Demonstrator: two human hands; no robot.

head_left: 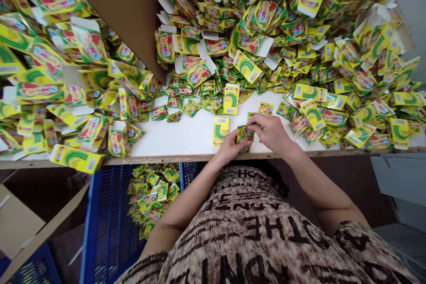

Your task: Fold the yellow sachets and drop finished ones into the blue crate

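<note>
Left hand [229, 147] is gripping a small printed pack [245, 132] between thumb and fingers; right hand [272, 133] is pinching its far end. Pack is presumably feeling light, thin-walled, easily crushed; side edges best for holding. Yellow carton [221, 132] is lying just beyond left hand.

Dark capitals on the patterned shirt [258, 230] include "THE", while lettering on the yellow-green cartons [89, 45] is too blurred to read.
</note>
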